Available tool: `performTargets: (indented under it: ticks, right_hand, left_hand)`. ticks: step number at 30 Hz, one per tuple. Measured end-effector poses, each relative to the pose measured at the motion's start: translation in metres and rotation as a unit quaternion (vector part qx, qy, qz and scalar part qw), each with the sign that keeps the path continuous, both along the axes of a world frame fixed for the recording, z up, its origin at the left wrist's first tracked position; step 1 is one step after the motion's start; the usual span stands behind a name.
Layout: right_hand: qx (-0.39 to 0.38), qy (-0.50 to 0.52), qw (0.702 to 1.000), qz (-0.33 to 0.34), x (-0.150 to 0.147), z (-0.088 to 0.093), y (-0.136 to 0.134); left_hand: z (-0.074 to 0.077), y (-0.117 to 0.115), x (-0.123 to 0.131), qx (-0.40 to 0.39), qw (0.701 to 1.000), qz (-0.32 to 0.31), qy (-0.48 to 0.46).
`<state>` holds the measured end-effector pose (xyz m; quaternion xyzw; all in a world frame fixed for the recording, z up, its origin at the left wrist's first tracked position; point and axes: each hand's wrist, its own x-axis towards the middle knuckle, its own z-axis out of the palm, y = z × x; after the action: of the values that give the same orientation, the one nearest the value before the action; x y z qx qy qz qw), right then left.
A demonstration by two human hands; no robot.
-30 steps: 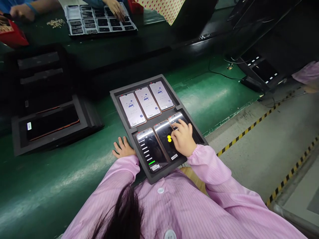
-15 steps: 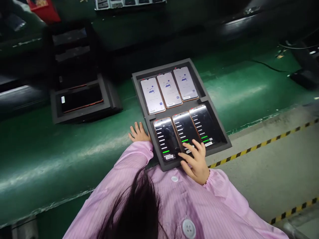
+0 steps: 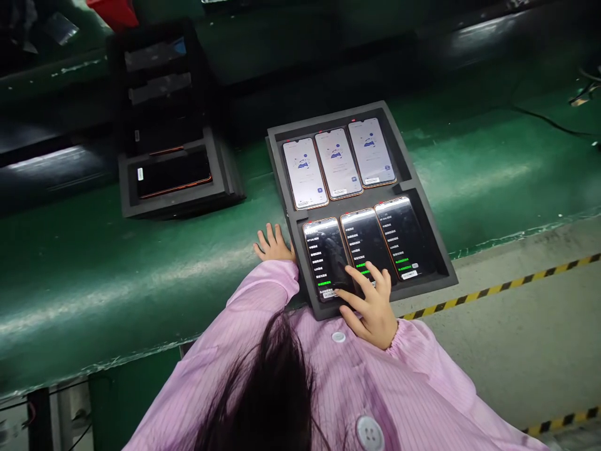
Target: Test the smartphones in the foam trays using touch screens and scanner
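Observation:
A dark grey foam tray (image 3: 451, 279) lies at the bench's front edge, with two rows of smartphones in it. The far row has lit white screens, among them the left phone (image 3: 304, 172). Black screens with white and green text lines show in the near row. My right hand (image 3: 373, 310) is over that row with its fingers spread, the index fingertip at the lower end of the near left phone (image 3: 323, 260). Whether it touches the glass I cannot tell. My left hand (image 3: 275, 244) rests open on the green bench, beside the tray's left wall.
At the left stands a stack of dark foam trays (image 3: 225, 178), a dark-screened phone (image 3: 173, 172) in the front one. A red bin (image 3: 115, 12) is at the top left. Yellow-black tape (image 3: 507, 285) marks the floor on the right. A cable (image 3: 539, 119) lies on the bench.
The view has shifted, so the trays and bench appear further right. My right index finger stays near the lower end of the near left phone. My left hand stays open beside the tray.

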<state>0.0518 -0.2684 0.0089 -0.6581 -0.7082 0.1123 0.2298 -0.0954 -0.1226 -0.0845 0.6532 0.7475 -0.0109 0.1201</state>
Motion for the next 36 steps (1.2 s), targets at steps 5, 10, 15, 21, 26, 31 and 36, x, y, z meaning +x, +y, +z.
performTargets:
  ticks: [5, 10, 15, 21, 26, 31, 36]
  right_hand:
    - [0.015, -0.014, 0.999, -0.031, 0.008, 0.008, 0.018]
    - [-0.046, -0.096, 0.994, -0.027, 0.009, 0.013, 0.052]
    - [-0.075, -0.117, 0.990, 0.019, 0.007, 0.022, 0.070]
    - [-0.063, -0.104, 0.992, 0.025, 0.002, 0.014, 0.073]
    - [-0.069, -0.090, 0.993, 0.023, 0.000, 0.009, 0.076]
    - [-0.074, -0.087, 0.993, 0.022, 0.002, 0.011, 0.076]
    - [-0.054, -0.086, 0.994, 0.030, 0.001, 0.006, 0.076]
  left_hand:
    - [0.001, -0.001, -0.001, 0.001, 1.000, -0.009, -0.008]
    - [0.000, 0.000, 0.001, 0.008, 1.000, 0.003, 0.005]
    - [-0.001, -0.001, 0.001, 0.005, 1.000, -0.002, 0.014]
    - [0.002, 0.000, -0.001, -0.013, 1.000, -0.008, 0.000]
    - [0.003, 0.001, -0.002, -0.029, 1.000, -0.010, -0.005]
    - [0.002, 0.000, -0.001, -0.030, 0.999, -0.013, -0.008]
    - [0.002, -0.001, -0.002, -0.024, 0.999, -0.013, -0.022]
